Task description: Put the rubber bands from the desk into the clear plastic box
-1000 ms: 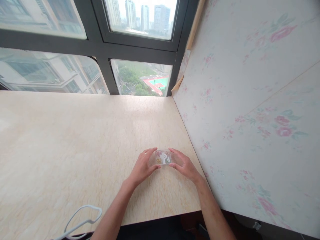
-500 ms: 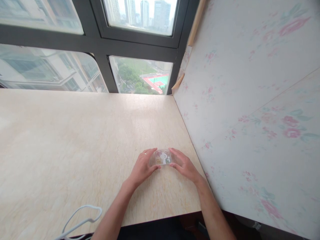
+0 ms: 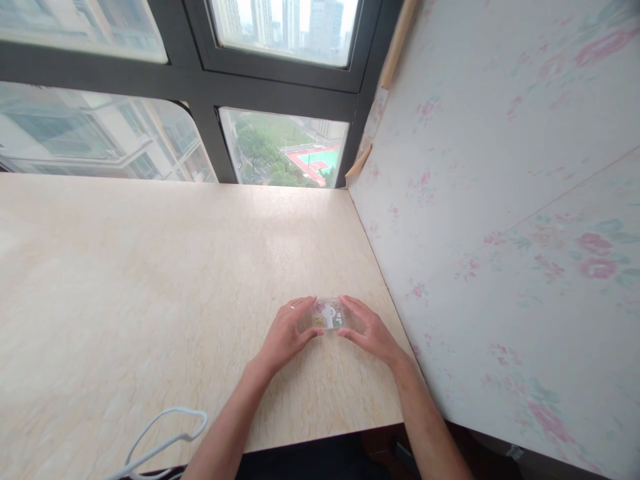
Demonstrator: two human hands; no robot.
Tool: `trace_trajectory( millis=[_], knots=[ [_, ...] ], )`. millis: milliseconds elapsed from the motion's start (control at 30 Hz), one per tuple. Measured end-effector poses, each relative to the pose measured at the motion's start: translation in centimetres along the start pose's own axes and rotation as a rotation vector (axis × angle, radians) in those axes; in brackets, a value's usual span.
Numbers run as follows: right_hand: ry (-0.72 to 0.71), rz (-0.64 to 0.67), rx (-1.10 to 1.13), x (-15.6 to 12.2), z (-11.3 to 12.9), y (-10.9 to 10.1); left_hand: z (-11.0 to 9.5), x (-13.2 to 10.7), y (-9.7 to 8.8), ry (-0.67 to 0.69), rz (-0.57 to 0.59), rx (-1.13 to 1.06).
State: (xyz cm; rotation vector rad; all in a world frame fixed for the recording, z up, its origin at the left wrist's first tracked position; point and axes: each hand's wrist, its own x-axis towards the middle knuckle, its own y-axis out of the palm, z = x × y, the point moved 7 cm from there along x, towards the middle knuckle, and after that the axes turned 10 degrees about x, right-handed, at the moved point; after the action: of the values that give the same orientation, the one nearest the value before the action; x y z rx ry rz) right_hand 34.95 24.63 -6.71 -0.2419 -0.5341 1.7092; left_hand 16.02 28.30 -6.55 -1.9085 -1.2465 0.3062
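Observation:
A small clear plastic box (image 3: 329, 314) lies on the beige marbled counter (image 3: 165, 287), close to the right wall. Small coloured pieces and a white shape show through its lid, too small to name surely. My left hand (image 3: 290, 329) grips the left end, thumb at the near edge and fingers at the far edge. On the opposite end my right hand (image 3: 369, 331) holds the box the same way. A ring sits on a left finger.
A white cable (image 3: 167, 440) loops at the counter's near left edge. Flower-patterned wall (image 3: 475, 233) bounds the right side. Dark window frames (image 3: 280, 83) rise behind the counter, with peeling trim (image 3: 359, 165) in the corner.
The view has shifted very slightly. Both hands keep the same hold on the box, and it stays in about the same place.

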Motion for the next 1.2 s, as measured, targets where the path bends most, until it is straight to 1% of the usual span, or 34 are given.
trace_trajectory(
  millis=[167, 300, 467, 567, 700, 800, 900, 1000, 1200],
  knots=[
    [-0.007, -0.025, -0.018, 0.3, 0.0, 0.0, -0.3, 0.2, -0.1, 0.017, 0.002, 0.020],
    [-0.024, -0.019, -0.015, 0.6, 0.2, 0.0, -0.7, 0.2, -0.2, 0.018, 0.014, 0.033],
    [-0.007, 0.003, -0.040, 1.1, 0.6, -0.2, -0.9, 0.4, -0.3, -0.007, 0.021, 0.074],
    [0.021, 0.052, -0.140, 1.7, 1.3, -0.2, -1.2, 0.6, -0.2, 0.004, 0.040, 0.137],
    [0.065, 0.136, -0.371, 2.6, 3.0, 0.1, -1.9, 1.2, -0.4, 0.019, 0.074, 0.224],
    [0.143, 0.216, -0.565, 3.2, 4.0, 0.6, -2.5, 1.7, -0.6, 0.033, 0.109, 0.262],
    [0.235, 0.288, -0.715, 3.7, 4.4, 1.0, -2.9, 2.2, -0.8, 0.044, 0.141, 0.278],
    [0.270, 0.310, -0.763, 4.0, 4.6, 1.2, -3.0, 2.4, -0.9, 0.046, 0.151, 0.269],
    [0.321, 0.299, -0.759, 3.9, 4.2, 1.1, -2.6, 2.0, -0.9, 0.039, 0.146, 0.255]
  ],
)
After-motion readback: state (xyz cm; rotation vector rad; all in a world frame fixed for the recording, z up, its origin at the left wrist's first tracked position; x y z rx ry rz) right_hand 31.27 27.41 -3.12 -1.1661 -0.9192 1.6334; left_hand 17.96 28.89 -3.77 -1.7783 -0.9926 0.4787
